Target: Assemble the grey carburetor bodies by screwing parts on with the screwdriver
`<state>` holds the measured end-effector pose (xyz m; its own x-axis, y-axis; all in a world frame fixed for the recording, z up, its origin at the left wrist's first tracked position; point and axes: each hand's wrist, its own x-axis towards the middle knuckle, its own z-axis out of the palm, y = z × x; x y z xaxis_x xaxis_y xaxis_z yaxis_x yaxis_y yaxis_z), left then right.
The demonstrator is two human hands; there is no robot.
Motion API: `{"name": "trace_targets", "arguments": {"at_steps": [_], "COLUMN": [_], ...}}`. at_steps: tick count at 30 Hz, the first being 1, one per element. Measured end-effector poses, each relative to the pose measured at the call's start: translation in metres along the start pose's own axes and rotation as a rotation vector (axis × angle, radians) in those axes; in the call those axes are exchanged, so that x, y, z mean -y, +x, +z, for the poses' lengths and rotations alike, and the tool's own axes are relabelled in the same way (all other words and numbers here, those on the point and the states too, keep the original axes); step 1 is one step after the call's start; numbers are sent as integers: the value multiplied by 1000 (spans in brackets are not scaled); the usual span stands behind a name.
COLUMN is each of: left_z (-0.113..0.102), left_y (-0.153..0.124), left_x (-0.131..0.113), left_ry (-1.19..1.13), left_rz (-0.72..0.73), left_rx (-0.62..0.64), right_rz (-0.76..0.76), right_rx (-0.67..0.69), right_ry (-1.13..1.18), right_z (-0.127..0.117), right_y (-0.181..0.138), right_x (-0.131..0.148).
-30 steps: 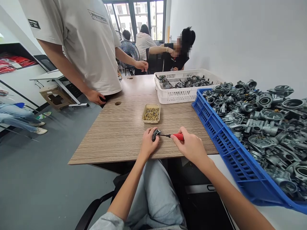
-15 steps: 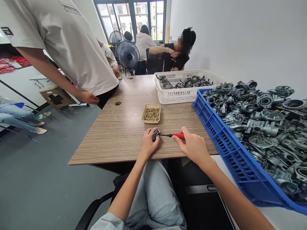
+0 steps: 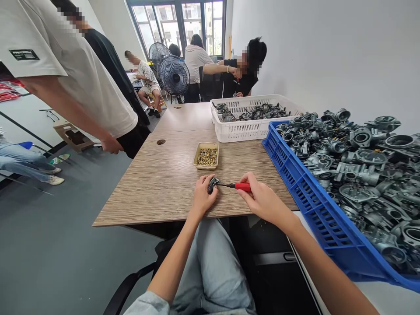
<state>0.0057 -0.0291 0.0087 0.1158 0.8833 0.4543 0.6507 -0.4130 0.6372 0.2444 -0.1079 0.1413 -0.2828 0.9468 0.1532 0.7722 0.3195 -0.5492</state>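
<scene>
At frame centre, left hand (image 3: 202,197) is clamping small metal part (image 3: 212,184) on worktop (image 3: 157,183); right hand (image 3: 262,202) is gripping red screwdriver (image 3: 243,187). Prob best holding tip square w/ part, pressing steadily.

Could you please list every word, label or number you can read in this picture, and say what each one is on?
Black patch on the standing person's white T-shirt sleeve: pale lettering, too small to read.
Red-handled screwdriver in the right hand, metal part in the left hand, blue crate, white basket: no text visible.
</scene>
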Motion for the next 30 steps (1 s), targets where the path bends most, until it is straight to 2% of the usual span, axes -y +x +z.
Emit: {"name": "trace_targets", "arguments": {"at_steps": [5,11,14,18,21,24,30], "left_z": [0,-1,-1,-1,-1,-1,-1], "left_y": [0,1,1,1,1,1,1], "left_x": [1,0,0,-1,-1,-1,0], "left_ry": [-3,-16,-15,-18,-24,-28,-30], "left_rz": [-4,-5,-5,-6,-13,-17,-17], "left_rx": [6,11,8,9,11,16,14], "right_rz": [191,293,248,74,-32,-40,136], "right_rx": [-46,-70,-64,3,44,39,-21], "right_ry": [-323,-425,-317,-19,88,63,-251], "right_z": [4,7,6,0,-4,-4,1], "right_y": [4,5,4,1,0,0,2], "right_x": [8,18,15,4,-2,-4,5]}}
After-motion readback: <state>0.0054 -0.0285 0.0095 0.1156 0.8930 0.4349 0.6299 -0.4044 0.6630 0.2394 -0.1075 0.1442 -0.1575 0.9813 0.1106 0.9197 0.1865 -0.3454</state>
